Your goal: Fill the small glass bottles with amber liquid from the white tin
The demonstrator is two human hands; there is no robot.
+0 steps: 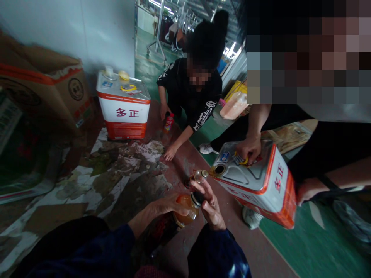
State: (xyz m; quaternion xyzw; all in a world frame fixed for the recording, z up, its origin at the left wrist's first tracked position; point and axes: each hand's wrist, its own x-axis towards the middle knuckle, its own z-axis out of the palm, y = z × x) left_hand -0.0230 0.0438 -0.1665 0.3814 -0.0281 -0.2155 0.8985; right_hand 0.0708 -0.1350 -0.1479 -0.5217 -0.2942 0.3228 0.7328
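My left hand (166,204) grips a small bottle of amber liquid (185,210) by its body, tilted to the right. My right hand (210,202) is at the bottle's black cap (198,198), fingers around it. Just beyond my fingers stands a small clear bottle (199,176) with an open neck. A person on the right tips a white and red square can (261,185) toward it, one hand (248,150) on the can's yellow handle, the open spout (219,169) close to the small bottle.
A second white and red can (124,106) stands upright at the back by the wall. A crouching person in black (197,92) rests a hand (170,152) on the floor and holds a small red bottle (169,122). Cardboard box (49,88) at left; stained paper (124,170) covers the floor.
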